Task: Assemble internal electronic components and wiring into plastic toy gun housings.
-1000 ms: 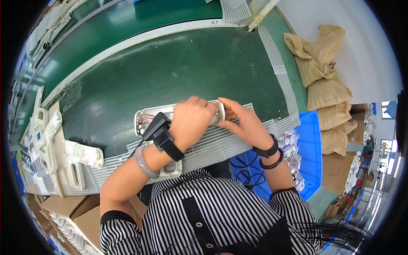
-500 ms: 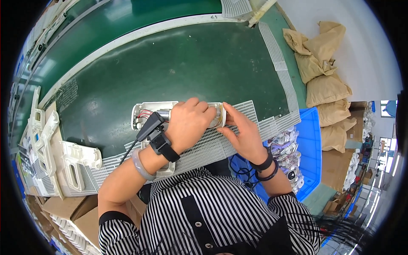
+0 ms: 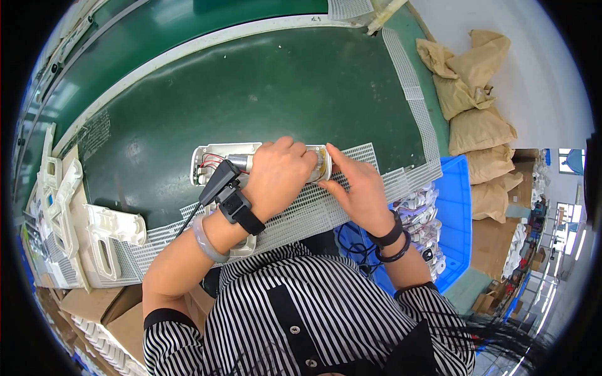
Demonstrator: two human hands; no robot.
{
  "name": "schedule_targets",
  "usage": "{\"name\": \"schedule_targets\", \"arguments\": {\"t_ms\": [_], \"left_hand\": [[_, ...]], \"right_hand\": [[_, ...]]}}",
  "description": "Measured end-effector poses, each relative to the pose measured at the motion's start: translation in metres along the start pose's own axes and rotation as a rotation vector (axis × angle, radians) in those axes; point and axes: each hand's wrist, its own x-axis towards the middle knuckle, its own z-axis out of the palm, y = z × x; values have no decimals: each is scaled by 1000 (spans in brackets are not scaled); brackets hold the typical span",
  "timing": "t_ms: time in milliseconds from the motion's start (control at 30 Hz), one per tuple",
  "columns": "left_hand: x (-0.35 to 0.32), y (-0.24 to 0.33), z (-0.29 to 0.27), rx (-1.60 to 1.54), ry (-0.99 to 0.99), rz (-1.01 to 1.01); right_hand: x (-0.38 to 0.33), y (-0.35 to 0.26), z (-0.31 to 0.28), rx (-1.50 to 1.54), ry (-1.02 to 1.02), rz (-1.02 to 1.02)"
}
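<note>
Two bare hands meet over a white plastic housing that lies open side up on the dark green bench mat, close to the mat's near edge and partly on a strip of white plastic mesh. Red wires and a silvery cylindrical part show inside the housing's left half; its right half is covered by the hands.

Left hand lies palm down across the housing, fingers curled and pressed onto the parts inside it; whether they pinch anything cannot be told. A black wrist strap with a small black device and a pale bangle sit on that forearm.

Right hand rests on the mesh just beside the housing's right end, index finger stretched out and touching that end, the other fingers loosely folded. Two dark bands circle its wrist.

White moulded shells are stacked at the left, a blue crate stands at the right, and tan sacks lie beyond it.
</note>
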Motion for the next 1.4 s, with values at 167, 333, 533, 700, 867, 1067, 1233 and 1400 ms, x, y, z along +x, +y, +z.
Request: {"name": "schedule_targets", "arguments": {"t_ms": [167,333,533,700,867,1067,1233,1400], "left_hand": [[0,0,-1,4,-44,3],[-4,0,-1,-5,8,-10],[-3,2,-2,12,-3,2],[-1,1,-4,63,-93,10],[2,4,-34,-154,11,-95],[-35,-2,-89,-41,-16,-170],[-70,-16,-88,130,-65,-87],[-81,-21,-85,238,-51,-53]], "right_hand": [[3,11,-9,267,-103,89],[-1,5,-10,371,-147,95],[-5,2,-4,386,-95,185],[1,5,-5,264,-81,119],[7,-5,-16,139,-91,92],[18,-16,-29,-60,-35,-139],[27,-10,-12,-102,-139,-425],[32,-8,-6,-78,-109,-381]]}}
